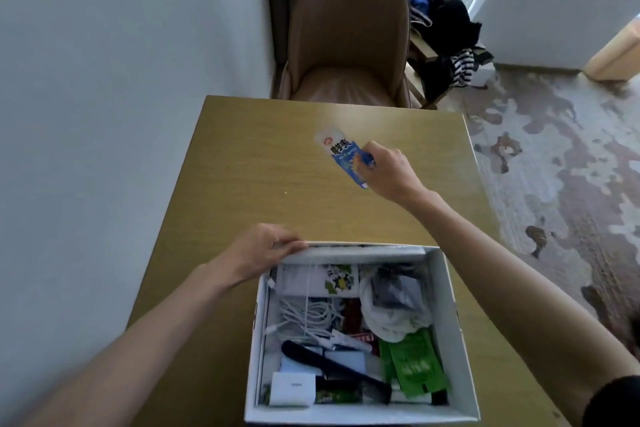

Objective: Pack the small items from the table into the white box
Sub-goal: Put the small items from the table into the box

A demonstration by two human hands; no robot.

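I see my right hand pinching a flat blue and white packet, which looks to be just above the yellow wooden table. Nearer me, my left hand grips the far left corner of the open white cardboard box, full of small things.

The left hand lies knuckles up with its fingers curled closed over an edge, bare forearm running back to the lower left, while the right hand reaches farther forward on an outstretched arm, fingers pinched shut around something small.
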